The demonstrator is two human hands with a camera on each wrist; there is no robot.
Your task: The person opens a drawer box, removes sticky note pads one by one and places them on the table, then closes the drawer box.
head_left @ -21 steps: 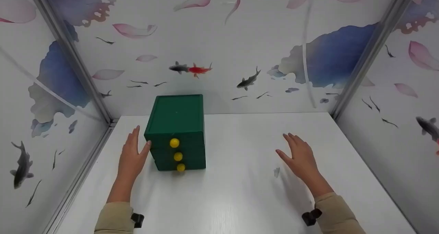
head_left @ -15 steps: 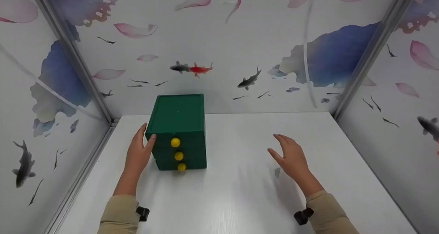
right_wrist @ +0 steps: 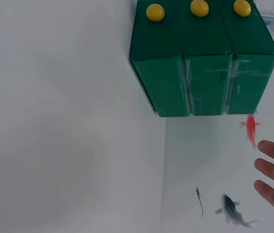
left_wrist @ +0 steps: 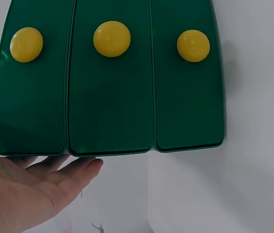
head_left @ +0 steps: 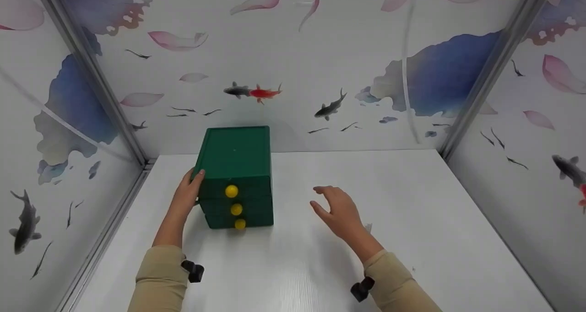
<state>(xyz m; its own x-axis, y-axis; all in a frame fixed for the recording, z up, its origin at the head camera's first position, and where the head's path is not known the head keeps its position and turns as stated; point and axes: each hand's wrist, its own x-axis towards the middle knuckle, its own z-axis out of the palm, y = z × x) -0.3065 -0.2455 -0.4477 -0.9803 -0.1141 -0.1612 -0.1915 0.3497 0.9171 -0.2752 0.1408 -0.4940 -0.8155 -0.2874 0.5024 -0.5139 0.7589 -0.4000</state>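
A green drawer box with three stacked drawers stands on the white table, left of the middle. Each drawer front has a round yellow knob. My left hand touches the box's left side, its thumb at the upper front corner. In the left wrist view the fingers lie along that side, partly hidden behind it. My right hand hovers over the table to the right of the box, apart from it, with nothing in it. Several of its loosely spread fingers show in the right wrist view.
White panels with printed fish and petals enclose the table at the back and sides. Grey metal posts stand at the back corners. A small pale patch lies on the table beside the right wrist.
My left hand has moved right, from beside the box to contact with its left side. My right hand has moved left toward the box. The box stays in place.
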